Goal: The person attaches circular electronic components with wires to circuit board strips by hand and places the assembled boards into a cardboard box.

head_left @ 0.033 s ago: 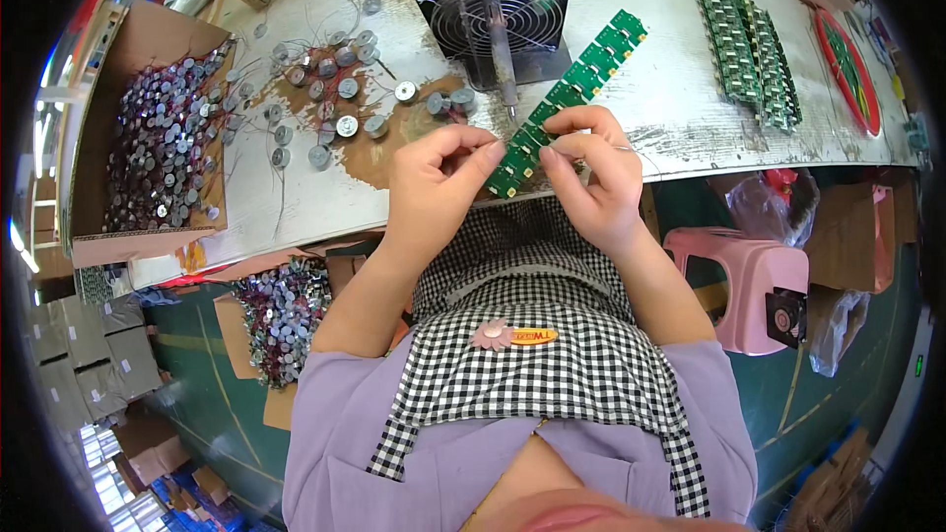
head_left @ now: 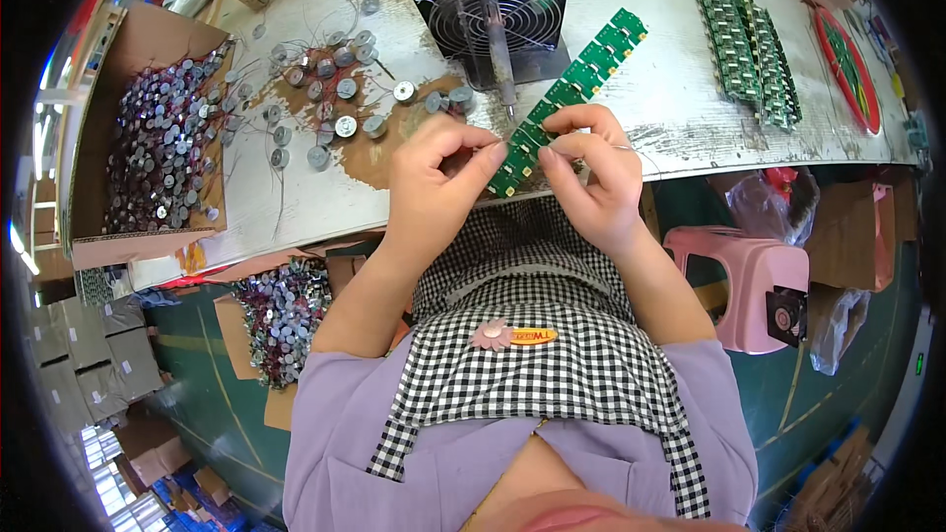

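Note:
A long green circuit board strip [head_left: 583, 77] lies slantwise at the table's front edge, its near end between my hands. My left hand [head_left: 439, 166] is closed in a pinch at the strip's left edge; what its fingertips hold is hidden. On the opposite edge my right hand [head_left: 599, 172] is closed too, fingertips over the board. A thin light line, perhaps wire, shows beside its fingers, but I cannot make out what it grips. Just above my fingertips, the tip of a fixed soldering iron [head_left: 501, 49] points down beside the strip.
A black fan [head_left: 537, 2] stands behind the iron. Small round metal parts with thin wires [head_left: 347, 89] lie scattered to the left, beside a cardboard box [head_left: 148, 248] full of them. At right are stacked green boards [head_left: 727, 44] and a red-rimmed oval [head_left: 871, 108]. Below stands a pink stool [head_left: 741, 281].

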Demonstrator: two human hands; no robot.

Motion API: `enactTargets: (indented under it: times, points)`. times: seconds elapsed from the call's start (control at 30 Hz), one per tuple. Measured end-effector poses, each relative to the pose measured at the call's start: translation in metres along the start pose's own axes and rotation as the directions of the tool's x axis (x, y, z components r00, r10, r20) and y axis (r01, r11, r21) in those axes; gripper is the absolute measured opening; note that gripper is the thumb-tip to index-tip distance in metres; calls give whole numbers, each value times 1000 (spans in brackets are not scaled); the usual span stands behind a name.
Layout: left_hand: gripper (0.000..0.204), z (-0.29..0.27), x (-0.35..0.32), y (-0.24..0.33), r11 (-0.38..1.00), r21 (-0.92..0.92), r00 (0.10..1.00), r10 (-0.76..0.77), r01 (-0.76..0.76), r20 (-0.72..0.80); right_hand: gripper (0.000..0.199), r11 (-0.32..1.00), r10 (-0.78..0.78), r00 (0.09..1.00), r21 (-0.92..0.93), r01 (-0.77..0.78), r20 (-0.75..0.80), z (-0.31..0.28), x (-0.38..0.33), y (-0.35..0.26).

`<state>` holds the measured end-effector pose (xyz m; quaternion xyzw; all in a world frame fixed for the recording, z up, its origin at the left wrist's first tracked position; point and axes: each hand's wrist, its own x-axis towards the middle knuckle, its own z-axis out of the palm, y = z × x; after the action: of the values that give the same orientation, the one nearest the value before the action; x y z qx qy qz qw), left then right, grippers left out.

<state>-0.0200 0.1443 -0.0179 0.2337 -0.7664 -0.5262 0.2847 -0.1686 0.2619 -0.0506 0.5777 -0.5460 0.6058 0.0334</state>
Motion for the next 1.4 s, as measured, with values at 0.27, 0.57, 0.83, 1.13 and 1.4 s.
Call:
enactTargets:
  times: [0.27, 0.57, 0.83, 1.13, 1.4]
  points:
    - [7, 4, 12, -6, 981, -170, 996, -88, 90, 19, 8, 997, 53, 998, 63, -51, -25, 3, 4, -6]
    - [6, 4, 20, -6, 976, -181, 993, -120, 118, 2, 12, 1000, 3, 999, -7, -3, -34, 6, 16, -2]
    - [7, 11, 10, -6, 977, -185, 992, -114, 104, -44, 11, 998, 55, 998, 37, -55, 3, 4, 3, -9]
    - [8, 13, 11, -7, 974, -216, 993, -87, 69, -76, 10, 999, 13, 1000, 31, -13, -16, 5, 6, -7]
    - [7, 12, 15, -8, 980, -192, 995, -66, 50, -77, 12, 999, -11, 1000, -38, 11, -1, 8, 14, -5]
